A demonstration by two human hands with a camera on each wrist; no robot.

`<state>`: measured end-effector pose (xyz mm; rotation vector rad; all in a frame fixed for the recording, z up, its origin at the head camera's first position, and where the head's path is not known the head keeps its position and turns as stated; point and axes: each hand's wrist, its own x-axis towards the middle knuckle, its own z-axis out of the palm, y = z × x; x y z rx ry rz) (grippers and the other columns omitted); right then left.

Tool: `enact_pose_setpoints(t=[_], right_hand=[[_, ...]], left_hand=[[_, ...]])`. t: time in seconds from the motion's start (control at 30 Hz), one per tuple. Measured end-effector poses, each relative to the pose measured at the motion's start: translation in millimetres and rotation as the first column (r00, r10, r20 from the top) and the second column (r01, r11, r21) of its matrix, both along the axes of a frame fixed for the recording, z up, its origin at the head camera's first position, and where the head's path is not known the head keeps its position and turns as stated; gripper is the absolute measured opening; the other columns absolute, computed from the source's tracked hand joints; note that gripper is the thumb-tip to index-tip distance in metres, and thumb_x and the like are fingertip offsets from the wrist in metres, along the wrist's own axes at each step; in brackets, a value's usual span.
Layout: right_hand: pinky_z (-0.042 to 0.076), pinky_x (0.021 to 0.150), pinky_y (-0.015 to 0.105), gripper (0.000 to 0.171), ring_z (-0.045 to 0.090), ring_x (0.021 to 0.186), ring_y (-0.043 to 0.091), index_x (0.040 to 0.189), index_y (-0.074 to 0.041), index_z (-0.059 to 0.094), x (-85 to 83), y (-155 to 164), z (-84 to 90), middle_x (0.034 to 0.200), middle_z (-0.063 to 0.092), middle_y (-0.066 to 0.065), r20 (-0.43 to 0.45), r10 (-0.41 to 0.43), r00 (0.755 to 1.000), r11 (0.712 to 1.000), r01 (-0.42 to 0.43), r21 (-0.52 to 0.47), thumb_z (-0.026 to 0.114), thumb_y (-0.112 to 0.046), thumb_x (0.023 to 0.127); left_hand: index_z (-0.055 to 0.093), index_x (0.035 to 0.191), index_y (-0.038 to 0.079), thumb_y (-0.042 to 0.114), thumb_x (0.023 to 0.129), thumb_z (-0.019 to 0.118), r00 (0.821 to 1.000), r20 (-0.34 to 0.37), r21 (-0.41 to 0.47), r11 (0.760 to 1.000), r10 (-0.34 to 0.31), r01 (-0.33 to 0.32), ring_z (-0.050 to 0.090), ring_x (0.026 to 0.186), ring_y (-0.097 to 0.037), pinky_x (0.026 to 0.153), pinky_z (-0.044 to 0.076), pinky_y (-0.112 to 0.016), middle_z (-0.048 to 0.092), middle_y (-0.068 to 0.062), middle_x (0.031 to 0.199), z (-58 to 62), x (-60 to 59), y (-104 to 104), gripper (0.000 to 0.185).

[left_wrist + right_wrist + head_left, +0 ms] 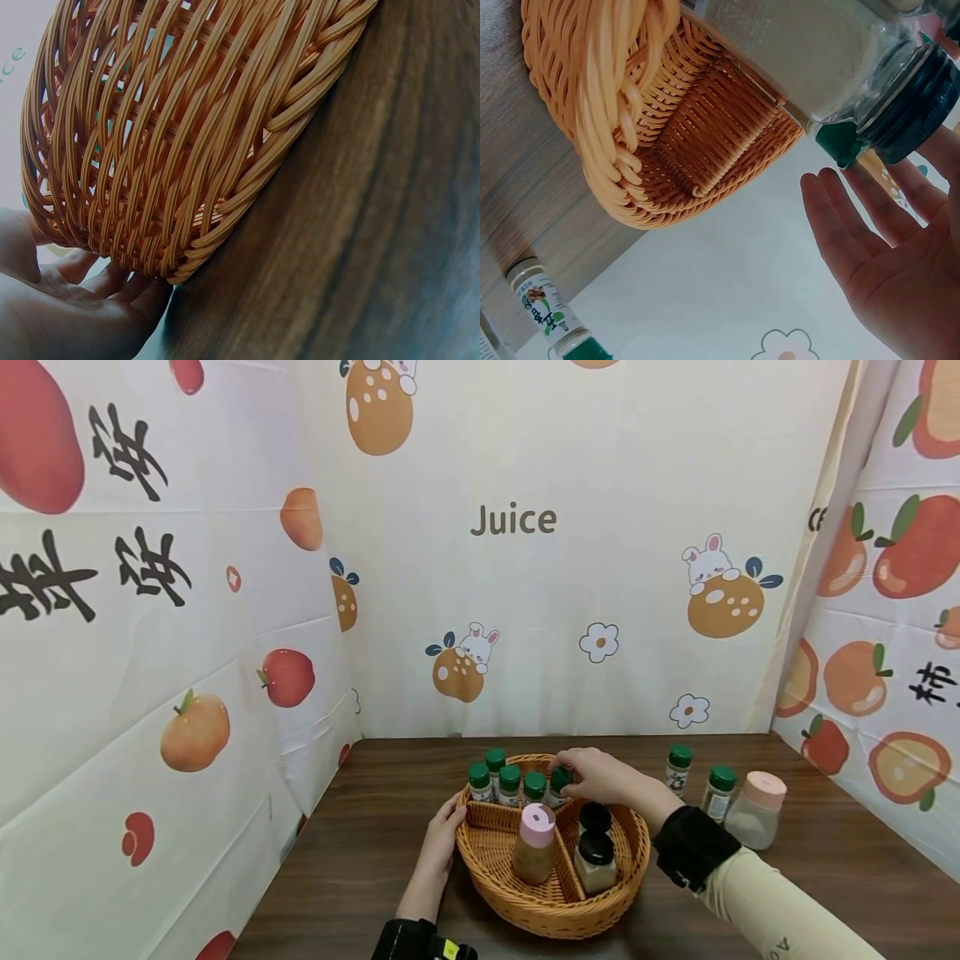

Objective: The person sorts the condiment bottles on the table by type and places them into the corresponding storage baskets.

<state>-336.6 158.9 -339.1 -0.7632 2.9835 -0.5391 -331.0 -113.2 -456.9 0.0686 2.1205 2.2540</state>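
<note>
A round wicker basket with woven dividers stands on the table. My left hand grips its left side, the thumb near the rim and the fingers against the weave in the left wrist view. At the back right of the basket, my right hand pinches the green cap of a small spice bottle; the thumb is hidden in the right wrist view, behind a black-lidded jar. Several more green-capped spice bottles stand in the back compartment. A pink-capped bottle stands in the front left one.
Two black-lidded jars, the nearer one in front, fill part of the right compartment. On the table right of the basket stand two green-capped bottles, one farther back, and a pink-capped jar. Printed cloth walls enclose the wooden table.
</note>
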Motion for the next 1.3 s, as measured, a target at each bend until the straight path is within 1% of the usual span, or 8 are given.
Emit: enact_pose_setpoints(t=[0.1,0.33,0.5,0.7,0.87,1.0,1.17,1.3], right_hand=[[0.054,0.079,0.039,0.033,0.063,0.098,0.026,0.122,-0.010,0.065,0.3,3,0.2,0.116,0.067,0.010,-0.009,0.005,1.000,1.000,-0.005,-0.004,0.072,-0.010,0.090],[0.057,0.088,0.045,0.032,0.065,0.109,0.033,0.122,-0.006,0.065,0.2,14,-2.8,0.118,0.068,0.012,-0.034,0.010,0.999,1.000,-0.010,-0.003,0.071,-0.011,0.091],[0.057,0.089,0.045,0.033,0.065,0.111,0.034,0.122,-0.005,0.065,2.2,23,-6.6,0.118,0.069,0.014,-0.005,-0.009,1.000,1.000,0.009,-0.027,0.072,-0.014,0.091],[0.057,0.090,0.047,0.031,0.064,0.114,0.037,0.122,-0.005,0.065,5.5,35,-12.4,0.118,0.069,0.014,0.013,-0.031,0.999,0.997,0.032,-0.066,0.071,-0.013,0.092],[0.057,0.088,0.047,0.030,0.064,0.111,0.036,0.120,-0.004,0.066,11.4,45,-15.2,0.118,0.069,0.016,-0.017,-0.041,0.999,0.997,0.039,-0.070,0.071,-0.009,0.091],[0.058,0.086,0.048,0.031,0.065,0.109,0.037,0.120,-0.003,0.066,17.8,53,-16.6,0.117,0.069,0.016,-0.028,-0.062,0.998,0.996,0.060,-0.067,0.072,-0.009,0.090],[0.057,0.088,0.049,0.033,0.065,0.110,0.037,0.120,-0.003,0.066,25.3,64,-20.6,0.118,0.069,0.016,-0.002,-0.088,0.996,0.994,0.088,-0.071,0.073,-0.012,0.090],[0.057,0.088,0.049,0.033,0.065,0.110,0.036,0.122,-0.003,0.065,28.4,75,-26.4,0.120,0.069,0.016,0.030,-0.100,0.995,0.991,0.102,-0.086,0.072,-0.011,0.090]], left_hand=[[0.036,0.152,-0.003,0.019,0.107,0.041,1.000,0.004,-0.007,1.000,0.000,0.000,0.030,0.146,-0.048,0.118,0.033,-0.057,0.031,-0.030,0.158,0.0,0.1,0,0.050],[0.036,0.152,-0.003,0.021,0.107,0.042,1.000,0.007,-0.014,1.000,0.003,-0.003,0.029,0.146,-0.048,0.118,0.032,-0.058,0.030,-0.030,0.157,1.7,1.0,0,0.051],[0.036,0.151,-0.004,0.019,0.107,0.041,1.000,-0.004,-0.013,1.000,0.003,-0.003,0.030,0.145,-0.048,0.118,0.032,-0.058,0.031,-0.031,0.157,0.8,0.3,0,0.050],[0.035,0.152,-0.004,0.020,0.107,0.041,1.000,0.014,-0.012,1.000,0.001,-0.001,0.029,0.146,-0.047,0.119,0.031,-0.057,0.029,-0.030,0.158,1.2,1.3,-1,0.051],[0.035,0.152,-0.003,0.021,0.107,0.041,1.000,0.023,-0.011,1.000,0.002,-0.002,0.028,0.147,-0.047,0.119,0.030,-0.057,0.029,-0.030,0.158,0.7,1.0,0,0.051],[0.035,0.152,-0.003,0.022,0.107,0.042,1.000,0.019,-0.015,1.000,0.004,-0.004,0.029,0.146,-0.047,0.119,0.030,-0.058,0.029,-0.030,0.158,0.8,0.8,0,0.051],[0.035,0.152,-0.003,0.022,0.108,0.041,1.000,0.018,-0.013,1.000,-0.003,0.004,0.028,0.147,-0.047,0.119,0.030,-0.057,0.028,-0.030,0.158,-0.2,-0.8,0,0.052],[0.034,0.153,-0.002,0.022,0.108,0.041,1.000,0.022,-0.011,1.000,-0.007,0.008,0.027,0.147,-0.047,0.120,0.029,-0.057,0.028,-0.029,0.159,-0.9,-1.8,0,0.051]])
